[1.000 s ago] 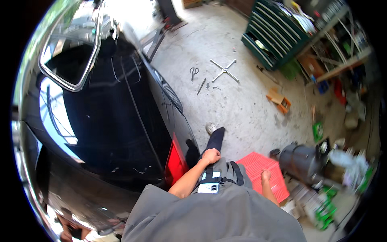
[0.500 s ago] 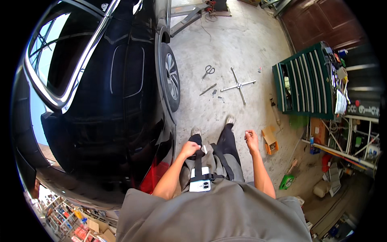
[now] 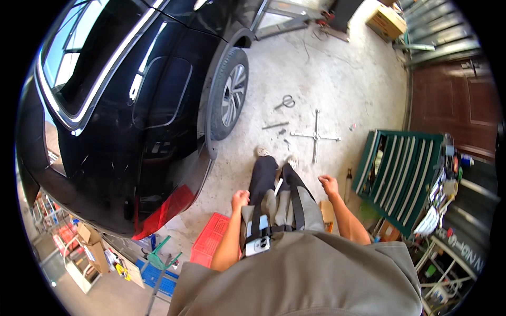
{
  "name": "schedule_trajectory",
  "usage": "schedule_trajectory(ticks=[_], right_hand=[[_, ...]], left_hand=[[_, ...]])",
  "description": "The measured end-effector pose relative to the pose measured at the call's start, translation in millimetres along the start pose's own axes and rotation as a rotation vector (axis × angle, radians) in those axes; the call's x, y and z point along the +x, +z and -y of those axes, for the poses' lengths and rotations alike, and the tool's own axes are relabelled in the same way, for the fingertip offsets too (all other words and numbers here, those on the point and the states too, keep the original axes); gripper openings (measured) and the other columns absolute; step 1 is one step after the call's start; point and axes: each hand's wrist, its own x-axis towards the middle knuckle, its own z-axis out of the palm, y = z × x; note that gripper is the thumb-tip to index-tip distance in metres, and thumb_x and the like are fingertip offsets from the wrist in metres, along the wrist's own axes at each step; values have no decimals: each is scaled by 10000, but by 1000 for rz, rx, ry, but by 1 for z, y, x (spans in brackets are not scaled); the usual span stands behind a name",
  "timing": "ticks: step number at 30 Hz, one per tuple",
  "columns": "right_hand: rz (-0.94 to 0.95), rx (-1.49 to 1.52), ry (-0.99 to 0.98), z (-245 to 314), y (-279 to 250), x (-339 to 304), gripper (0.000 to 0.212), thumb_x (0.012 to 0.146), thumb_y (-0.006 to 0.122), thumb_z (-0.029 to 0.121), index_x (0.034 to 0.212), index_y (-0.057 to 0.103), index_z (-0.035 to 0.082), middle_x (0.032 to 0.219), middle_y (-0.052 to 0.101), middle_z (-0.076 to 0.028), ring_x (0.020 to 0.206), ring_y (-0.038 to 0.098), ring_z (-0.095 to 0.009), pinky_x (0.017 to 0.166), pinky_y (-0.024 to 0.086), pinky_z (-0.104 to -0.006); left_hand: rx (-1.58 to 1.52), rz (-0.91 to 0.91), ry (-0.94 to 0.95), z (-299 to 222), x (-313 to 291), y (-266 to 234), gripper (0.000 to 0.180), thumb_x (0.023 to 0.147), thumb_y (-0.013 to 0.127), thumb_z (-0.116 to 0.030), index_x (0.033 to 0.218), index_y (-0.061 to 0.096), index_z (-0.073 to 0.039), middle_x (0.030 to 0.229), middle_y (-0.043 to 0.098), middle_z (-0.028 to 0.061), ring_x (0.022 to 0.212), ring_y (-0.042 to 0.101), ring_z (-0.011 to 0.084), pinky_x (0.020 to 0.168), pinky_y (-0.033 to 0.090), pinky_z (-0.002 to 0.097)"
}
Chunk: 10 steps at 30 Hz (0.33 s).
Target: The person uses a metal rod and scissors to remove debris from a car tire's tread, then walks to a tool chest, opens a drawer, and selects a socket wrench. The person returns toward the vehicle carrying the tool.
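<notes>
Loosely curled beside my left thigh, my left hand shows nothing in its fingers. My right hand hangs away from my right leg, its fingers folded in and nothing visible in them. A phone rests against my waist on black straps. Ahead of my shoes, a four-way lug wrench lies on the concrete. To its left are a dark bar, a tool with a round loop and small dark pieces. Neither hand touches any of these.
A black car with its rear wheel stands at my left. On the right is a green tool chest with tools on top. A red crate sits behind my left arm, and a lift post stands at the far end.
My view has turned, and the car and floor tools sit differently in it. My legs have shifted in a step. The red crate has come into sight; both hands still hang near my sides.
</notes>
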Motion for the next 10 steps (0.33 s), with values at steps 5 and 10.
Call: schedule_trajectory(ticks=[5,10], right_hand=[[-133,-357,-46,51,-45,65,293,753,681,342,945,747,130,908,712,-131,908,677,-254,842,498,-350],[-113,-319,-96,110,-39,104,298,738,657,308,938,753,110,902,722,-107,905,677,-254,849,496,-316]], left_hand=[[115,42,110,18,9,37,326,833,633,-392,874,669,-71,683,662,73,639,634,195,627,499,359],[-430,149,-149,-40,18,25,343,887,566,-433,997,660,-122,758,687,57,638,626,219,580,489,352]])
